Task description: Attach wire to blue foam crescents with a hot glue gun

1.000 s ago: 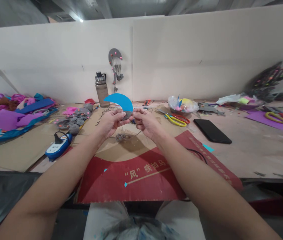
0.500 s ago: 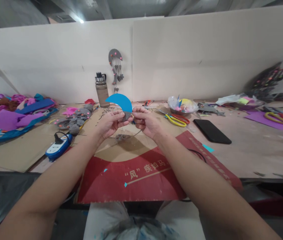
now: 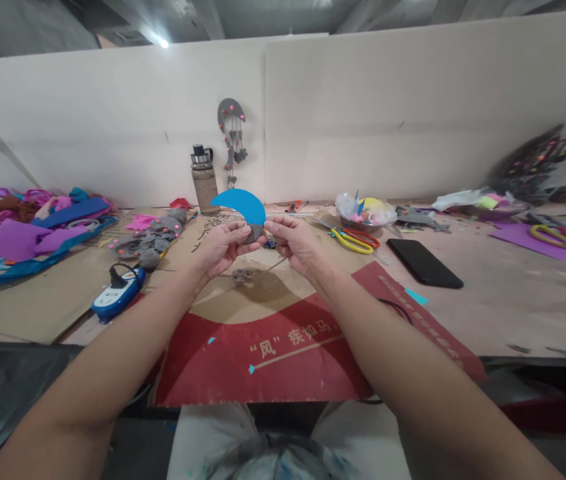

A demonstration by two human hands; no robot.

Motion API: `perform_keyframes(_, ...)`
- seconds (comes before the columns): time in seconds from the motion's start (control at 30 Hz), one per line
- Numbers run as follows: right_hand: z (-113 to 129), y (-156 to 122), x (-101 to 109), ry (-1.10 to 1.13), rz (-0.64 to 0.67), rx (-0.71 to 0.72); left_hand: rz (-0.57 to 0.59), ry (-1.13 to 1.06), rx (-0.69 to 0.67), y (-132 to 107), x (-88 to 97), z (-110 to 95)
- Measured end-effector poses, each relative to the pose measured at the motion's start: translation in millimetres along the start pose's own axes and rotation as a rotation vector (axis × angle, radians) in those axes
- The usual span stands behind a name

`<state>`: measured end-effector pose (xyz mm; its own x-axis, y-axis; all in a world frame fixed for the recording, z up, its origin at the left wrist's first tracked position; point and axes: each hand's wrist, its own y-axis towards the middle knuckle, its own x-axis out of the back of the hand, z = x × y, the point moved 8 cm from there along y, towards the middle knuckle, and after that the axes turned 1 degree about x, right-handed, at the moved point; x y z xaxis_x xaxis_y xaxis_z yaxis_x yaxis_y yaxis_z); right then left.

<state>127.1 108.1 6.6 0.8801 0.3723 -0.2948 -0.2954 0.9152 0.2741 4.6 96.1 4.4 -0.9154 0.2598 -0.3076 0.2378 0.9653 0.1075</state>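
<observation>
Above the cardboard sheet [image 3: 243, 313] both hands are raised and meet at one spot. My left hand [image 3: 223, 245] pinches the lower end of a blue crescent-shaped piece [image 3: 241, 201], with a small grey piece [image 3: 255, 233] against it. My right hand [image 3: 295, 243] pinches at the same grey piece from the right, fingers pressed together. The crescent curves up and to the left over my left hand. Small grey scraps [image 3: 243, 274] lie on the cardboard just below the hands.
A water bottle [image 3: 201, 179] and a grey hanging ornament [image 3: 231, 133] stand at the back wall. Yellow scissors [image 3: 353, 239], a bowl of scraps [image 3: 365, 211] and a black phone [image 3: 423, 262] lie to the right. Grey felt bits [image 3: 155, 235], a power strip [image 3: 115, 296] and coloured felt [image 3: 27, 233] lie left.
The hands and the blue crescent have barely shifted; the grip at the grey piece stays the same.
</observation>
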Motion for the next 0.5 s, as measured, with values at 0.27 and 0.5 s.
perform_keyframes(0.27,3.2,0.4,15.2,-0.06,-0.189,0.054,-0.081,-0.019,-0.006,2.1,7.9,0.9)
perform_keyframes(0.5,3.5,-1.7,24.6,-0.01,-0.274,0.006,-0.392,0.667,-0.046,13.4,82.1,-9.0)
